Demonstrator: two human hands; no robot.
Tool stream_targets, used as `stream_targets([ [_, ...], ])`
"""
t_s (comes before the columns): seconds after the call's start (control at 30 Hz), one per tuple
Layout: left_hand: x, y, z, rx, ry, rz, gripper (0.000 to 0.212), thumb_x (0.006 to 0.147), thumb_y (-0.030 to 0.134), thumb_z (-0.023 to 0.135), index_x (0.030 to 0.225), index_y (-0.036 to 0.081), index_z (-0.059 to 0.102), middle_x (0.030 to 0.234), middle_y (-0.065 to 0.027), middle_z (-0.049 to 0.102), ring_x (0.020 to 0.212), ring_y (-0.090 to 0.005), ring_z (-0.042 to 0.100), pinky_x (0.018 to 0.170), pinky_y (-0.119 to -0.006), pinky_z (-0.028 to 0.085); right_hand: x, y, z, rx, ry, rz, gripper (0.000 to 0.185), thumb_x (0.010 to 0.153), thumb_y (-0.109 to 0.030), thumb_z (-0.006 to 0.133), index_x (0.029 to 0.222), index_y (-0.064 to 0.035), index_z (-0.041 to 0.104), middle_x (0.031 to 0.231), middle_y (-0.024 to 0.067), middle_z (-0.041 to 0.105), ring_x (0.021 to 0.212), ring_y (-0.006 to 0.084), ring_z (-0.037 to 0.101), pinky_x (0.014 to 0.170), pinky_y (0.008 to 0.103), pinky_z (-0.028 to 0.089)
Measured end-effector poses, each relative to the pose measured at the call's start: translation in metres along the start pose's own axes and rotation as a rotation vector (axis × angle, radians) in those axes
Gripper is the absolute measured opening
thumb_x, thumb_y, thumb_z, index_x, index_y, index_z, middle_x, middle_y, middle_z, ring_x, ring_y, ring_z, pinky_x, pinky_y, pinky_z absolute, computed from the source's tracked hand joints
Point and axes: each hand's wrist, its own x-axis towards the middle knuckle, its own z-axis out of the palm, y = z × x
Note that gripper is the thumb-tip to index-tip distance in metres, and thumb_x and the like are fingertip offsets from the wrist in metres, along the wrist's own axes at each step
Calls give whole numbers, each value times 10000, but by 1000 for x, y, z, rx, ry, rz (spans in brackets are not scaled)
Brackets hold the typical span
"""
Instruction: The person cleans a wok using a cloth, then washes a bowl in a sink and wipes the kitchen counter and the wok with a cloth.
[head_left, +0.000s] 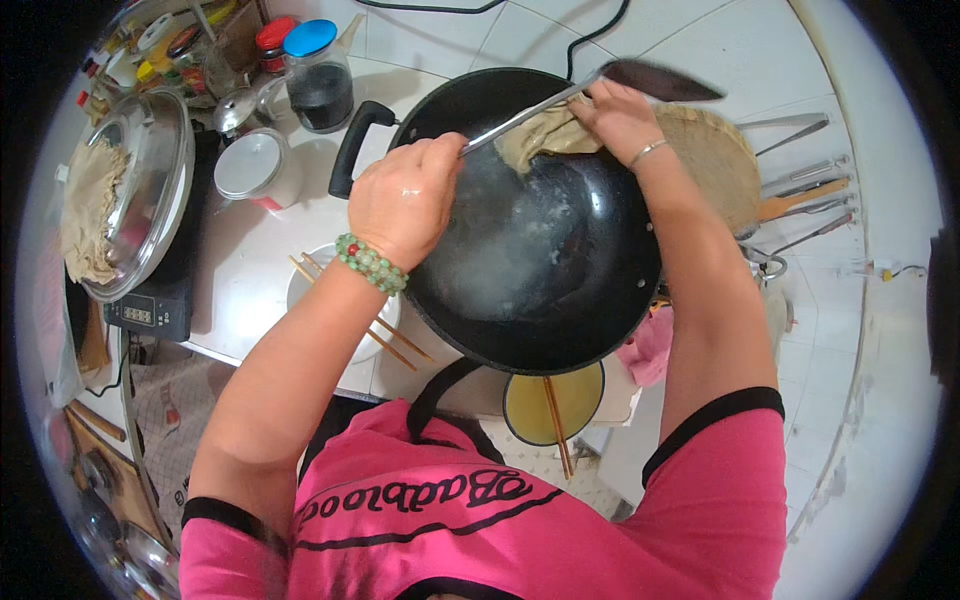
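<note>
My left hand (405, 199) grips the handle of a wok spatula (517, 120), held slanting over the black wok (480, 270). The spatula's dark blade (664, 81) points right, past the wok's far rim. At the far right inside the wok, my right hand (619, 120) has its fingers on a folded beige sheet (551, 139), apparently a thin pancake. The spatula's neck passes close by those fingertips; whether they touch it is unclear. Steam hangs above the wok's bottom, where pale wet patches show.
Left, similar beige sheets (94, 210) lie on a domed lid (154, 217) above an induction cooker (150, 315). Nearby stand a lidded tub (255, 169) and blue-lidded jar (319, 82). Chopsticks rest across a white bowl (375, 341) and a yellowish bowl (525, 409). A round wooden board (709, 169) stands right.
</note>
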Motion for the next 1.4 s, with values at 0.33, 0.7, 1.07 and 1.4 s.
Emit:
stream_targets([
  [0.33,-3,-5,5,58,18,-132,135,805,173,551,929,117,554,805,-71,616,688,-273,591,585,-369,471,-138,-63,-56,-115,-675,-371,312,728,-242,519,968,-83,637,1153,87,528,1158,239,393,998,421,248],
  [0.7,-5,-4,6,71,2,-127,140,811,171,540,941,117,547,805,-71,611,702,-271,590,590,-375,468,-64,-210,-52,1233,-575,-92,317,850,-256,454,970,34,505,1147,239,440,963,356,502,845,407,394],
  [1.07,-4,-5,6,108,-11,-108,131,822,180,528,939,123,545,817,-62,606,711,-274,585,599,-378,467,-50,-156,22,584,0,-166,157,742,-143,501,871,-64,542,1021,103,546,1001,250,506,869,382,387],
  [1.4,-3,-2,5,136,-26,-127,148,815,191,545,948,127,552,811,-67,612,717,-266,590,603,-370,471,49,-153,23,1490,293,621,236,789,-200,571,981,-64,547,966,126,574,914,310,554,822,362,433],
])
